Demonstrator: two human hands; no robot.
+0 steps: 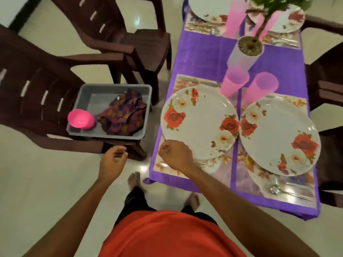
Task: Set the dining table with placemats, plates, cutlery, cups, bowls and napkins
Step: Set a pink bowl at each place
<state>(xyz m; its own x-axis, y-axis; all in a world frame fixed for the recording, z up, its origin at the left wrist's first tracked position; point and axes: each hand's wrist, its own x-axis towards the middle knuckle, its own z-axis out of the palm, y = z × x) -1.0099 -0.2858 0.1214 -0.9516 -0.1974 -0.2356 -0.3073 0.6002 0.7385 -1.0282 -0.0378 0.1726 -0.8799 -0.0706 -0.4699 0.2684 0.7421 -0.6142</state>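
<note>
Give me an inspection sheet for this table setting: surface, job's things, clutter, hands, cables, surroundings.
Surface: table under purple cloth, four placemats laid.
Job's things: four floral plates, pink cups, cutlery set; pink bowl and napkins in grey tub.
Clutter: potted plant mid-table.
Hands: left hand loosely curled, empty, near tub; right hand curled at near-left plate edge, hold unclear.
Cables: nothing seen.
Surroundings: brown chairs, tiled floor.

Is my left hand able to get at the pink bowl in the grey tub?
Probably yes. The left hand is empty, just short of the grey tub, and the pink bowl sits uncovered at its left end, the cloth beside it.
</note>
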